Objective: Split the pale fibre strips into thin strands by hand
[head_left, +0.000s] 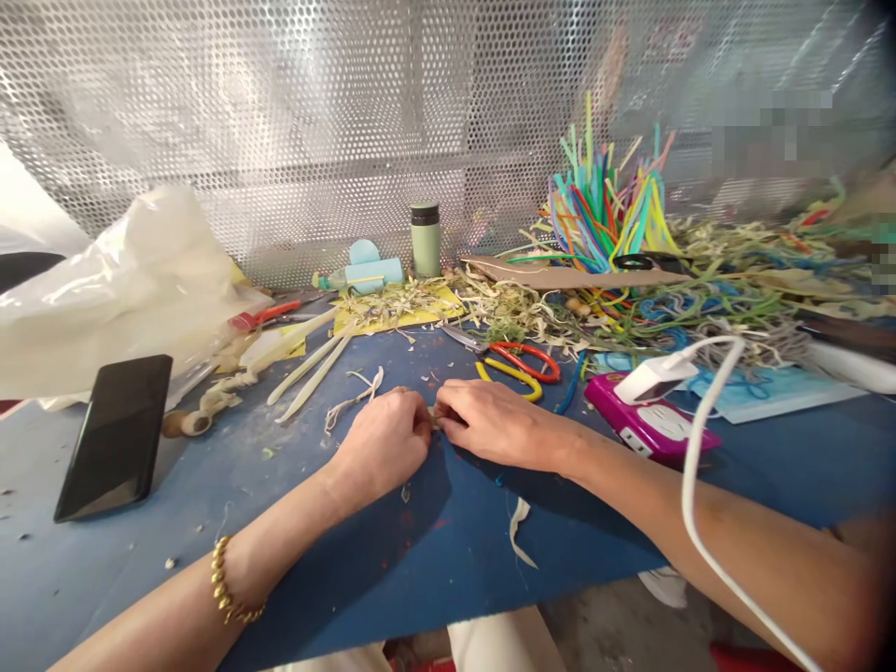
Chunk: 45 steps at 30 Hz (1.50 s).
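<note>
Near the middle of the blue table (315, 560), my left hand (388, 439) and my right hand (497, 420) meet, fingertips almost touching. Both are closed in a pinch. A small pale bit (435, 418) shows between them, mostly hidden by the fingers, so its kind is unclear. Just beyond my left hand lies a whitish knotted strand (357, 397) with loose ends. Scissors (518, 364) with one red and one yellow handle loop lie beyond my right hand. A curled pale strip (520, 532) rests on the table closer to me.
A black phone (116, 439) and a plastic bag (133, 280) are at left. A green tumbler (426, 241) stands at the back, near colourful pipe cleaners (606, 210) and heaped dried strips. At right, a white cable (693, 504) from a purple power strip (648, 420) crosses my right forearm.
</note>
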### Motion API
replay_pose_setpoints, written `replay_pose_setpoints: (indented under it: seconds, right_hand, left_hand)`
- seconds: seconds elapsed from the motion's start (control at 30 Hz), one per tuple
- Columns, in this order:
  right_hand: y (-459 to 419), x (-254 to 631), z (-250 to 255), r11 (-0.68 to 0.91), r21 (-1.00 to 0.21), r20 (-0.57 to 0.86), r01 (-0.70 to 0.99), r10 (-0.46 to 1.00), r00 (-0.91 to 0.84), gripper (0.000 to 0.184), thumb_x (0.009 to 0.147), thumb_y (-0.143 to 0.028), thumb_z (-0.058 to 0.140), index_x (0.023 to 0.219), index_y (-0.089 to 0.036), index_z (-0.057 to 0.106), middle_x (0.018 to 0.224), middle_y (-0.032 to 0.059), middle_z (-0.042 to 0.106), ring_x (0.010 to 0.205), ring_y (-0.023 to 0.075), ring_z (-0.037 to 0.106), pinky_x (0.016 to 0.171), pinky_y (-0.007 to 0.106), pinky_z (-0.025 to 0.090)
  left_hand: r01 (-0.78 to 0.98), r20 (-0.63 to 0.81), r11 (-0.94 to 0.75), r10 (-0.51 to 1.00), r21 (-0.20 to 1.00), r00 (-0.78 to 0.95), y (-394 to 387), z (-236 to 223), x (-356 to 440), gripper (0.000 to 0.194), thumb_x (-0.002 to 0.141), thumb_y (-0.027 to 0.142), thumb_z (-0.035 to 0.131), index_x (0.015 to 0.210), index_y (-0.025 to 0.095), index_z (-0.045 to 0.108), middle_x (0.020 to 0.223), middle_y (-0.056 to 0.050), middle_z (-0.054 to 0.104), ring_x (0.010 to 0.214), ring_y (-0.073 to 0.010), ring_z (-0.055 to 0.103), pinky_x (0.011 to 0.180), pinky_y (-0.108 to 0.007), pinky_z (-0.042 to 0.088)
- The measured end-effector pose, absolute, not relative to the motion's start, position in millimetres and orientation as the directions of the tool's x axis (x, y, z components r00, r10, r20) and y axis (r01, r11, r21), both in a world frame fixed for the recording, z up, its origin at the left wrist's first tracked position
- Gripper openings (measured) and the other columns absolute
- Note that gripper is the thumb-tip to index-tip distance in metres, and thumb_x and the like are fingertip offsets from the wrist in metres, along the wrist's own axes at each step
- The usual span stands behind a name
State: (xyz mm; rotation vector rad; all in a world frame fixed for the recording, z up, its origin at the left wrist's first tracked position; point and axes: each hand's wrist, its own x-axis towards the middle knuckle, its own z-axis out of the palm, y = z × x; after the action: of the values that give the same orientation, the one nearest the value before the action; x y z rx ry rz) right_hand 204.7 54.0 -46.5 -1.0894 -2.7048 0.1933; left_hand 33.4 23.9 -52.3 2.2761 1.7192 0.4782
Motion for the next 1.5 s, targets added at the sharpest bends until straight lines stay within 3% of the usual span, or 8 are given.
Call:
replay_pose_setpoints:
  seconds: [0.27,0.57,0.67,0.77,0.87,1.13,1.37,1.5]
  right_hand:
    - [47.1,205.7,-45.4,0.691,-0.196,0.217,0.696,0.723,-0.657,0.008,0.088,-0.011,0.055,0.083,-0.017,0.055,0.087,0.0025,0.062,0.073,0.0143,0.055,0.062,0.027,0.029]
    - [43.0,209.4,-46.9,0.833,0.198,0.28,0.517,0.457,-0.844,0.024,0.096,-0.014,0.049,0.077,-0.015,0.061,0.08,0.005,0.058,0.071,0.0173,0.05,0.067,0.033,0.029]
    - [42.0,205.4,-46.7,0.833,0.299,0.287,0.466,0.388,-0.876,0.025,0.096,-0.009,0.044,0.078,-0.014,0.061,0.08,0.0069,0.058,0.07,0.019,0.048,0.067,0.035,0.028]
    - [42.3,203.1,-47.5,0.837,0.324,0.279,0.441,0.361,-0.89,0.027,0.097,-0.006,0.039,0.081,-0.013,0.061,0.081,0.0082,0.058,0.071,0.0199,0.049,0.067,0.035,0.029]
    - [46.3,204.0,-50.8,0.856,0.275,0.279,0.438,0.365,-0.888,0.028,0.097,-0.006,0.037,0.081,-0.012,0.06,0.082,0.0088,0.058,0.072,0.0196,0.049,0.067,0.034,0.031]
    - [48.3,207.2,-45.5,0.864,0.004,0.213,0.504,0.492,-0.844,0.016,0.092,-0.006,0.049,0.08,-0.012,0.059,0.085,0.0074,0.058,0.077,0.0175,0.053,0.071,0.029,0.038]
    - [52.2,206.8,-49.4,0.758,-0.291,0.237,0.584,0.649,-0.723,0.012,0.083,-0.006,0.054,0.076,-0.015,0.056,0.083,0.0041,0.06,0.076,0.0149,0.056,0.069,0.026,0.038]
    - [54.0,204.0,-51.5,0.676,-0.337,0.21,0.655,0.732,-0.648,0.009,0.078,-0.008,0.055,0.074,-0.016,0.057,0.08,0.0031,0.062,0.07,0.0138,0.055,0.064,0.025,0.035]
  left_hand:
    - [0.877,0.102,-0.245,0.97,0.413,0.222,27.4,-55.1,33.9,0.012,0.077,0.013,0.049,0.07,0.02,0.055,0.073,-0.003,0.065,0.066,-0.0174,0.059,0.058,-0.028,0.035]
    - [0.876,0.105,-0.229,0.974,0.425,0.203,25.8,-54.1,35.2,0.012,0.077,0.012,0.051,0.07,0.021,0.053,0.071,-0.002,0.064,0.067,-0.0178,0.06,0.059,-0.028,0.036]
    - [0.884,0.15,-0.279,0.959,0.375,0.239,20.4,-54.4,36.7,0.013,0.081,0.01,0.049,0.075,0.02,0.054,0.079,-0.005,0.066,0.073,-0.0188,0.062,0.062,-0.028,0.04]
    - [0.905,0.216,-0.326,0.938,0.272,0.272,12.3,-54.0,38.5,0.013,0.087,0.013,0.046,0.082,0.019,0.056,0.086,-0.008,0.065,0.081,-0.021,0.063,0.068,-0.03,0.043]
    - [0.914,0.218,-0.332,0.934,0.234,0.284,6.2,-52.3,38.8,0.015,0.09,0.016,0.047,0.081,0.019,0.058,0.089,-0.008,0.064,0.082,-0.0216,0.063,0.071,-0.031,0.045]
    - [0.887,0.192,-0.331,0.94,0.323,0.281,9.9,-53.6,33.3,0.022,0.091,0.014,0.044,0.081,0.018,0.064,0.088,-0.008,0.064,0.08,-0.0202,0.063,0.071,-0.03,0.045]
    - [0.862,0.136,-0.33,0.944,0.384,0.301,23.9,-54.3,30.1,0.021,0.08,0.008,0.047,0.076,0.019,0.065,0.082,-0.006,0.069,0.075,-0.0198,0.063,0.065,-0.029,0.04]
    - [0.864,0.108,-0.301,0.953,0.404,0.282,27.4,-51.8,30.8,0.021,0.076,0.011,0.048,0.073,0.02,0.066,0.077,-0.005,0.071,0.073,-0.0201,0.063,0.062,-0.029,0.038]
